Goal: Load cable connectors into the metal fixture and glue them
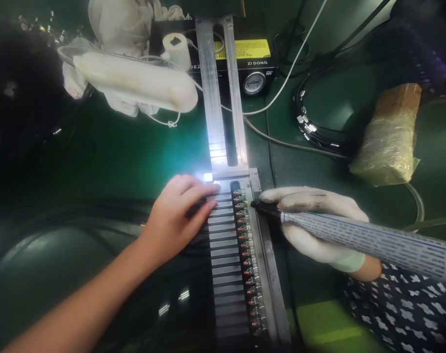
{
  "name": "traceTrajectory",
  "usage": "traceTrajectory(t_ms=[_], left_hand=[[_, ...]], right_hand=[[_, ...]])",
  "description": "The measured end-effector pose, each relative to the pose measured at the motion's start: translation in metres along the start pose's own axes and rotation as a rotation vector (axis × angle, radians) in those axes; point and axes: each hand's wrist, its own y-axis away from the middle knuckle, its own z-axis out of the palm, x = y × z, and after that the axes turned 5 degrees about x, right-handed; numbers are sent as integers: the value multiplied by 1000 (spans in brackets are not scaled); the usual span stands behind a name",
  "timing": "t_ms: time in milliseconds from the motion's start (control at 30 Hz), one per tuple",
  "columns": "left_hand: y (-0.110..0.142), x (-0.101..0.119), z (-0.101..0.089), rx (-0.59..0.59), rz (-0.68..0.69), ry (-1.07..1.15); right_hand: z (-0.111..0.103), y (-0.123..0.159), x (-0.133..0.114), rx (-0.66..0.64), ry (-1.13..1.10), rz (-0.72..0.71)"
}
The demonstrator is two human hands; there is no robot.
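Note:
A slotted metal fixture [226, 251] runs lengthwise before me, with black cables in its slots and a row of small wired connectors [248, 245] along its right side. My bare left hand [180, 208] rests on its upper left edge, thumb and forefinger tips apart on the plate, other fingers bent. My right hand [318, 215], in a whitish glove, grips a long pen-shaped tool [348, 235] with a grey printed label and black front. The tool's thin, pale tip [249, 202] points at the upper connectors, and I cannot tell whether it touches them.
A slotted metal rail [210, 98] extends away from the fixture, over a black box with a pressure gauge [254, 83]. A white tube-shaped object [138, 81] lies upper left. Coiled black cables [305, 122] and a film-wrapped block [390, 135] lie right. Loose cables [79, 215] stretch left.

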Motion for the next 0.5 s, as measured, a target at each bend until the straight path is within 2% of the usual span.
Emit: traceTrajectory(t_ms=[500], left_hand=[[0, 0, -1, -2, -4, -12]], right_hand=[[0, -1, -1, 58, 7, -20]])
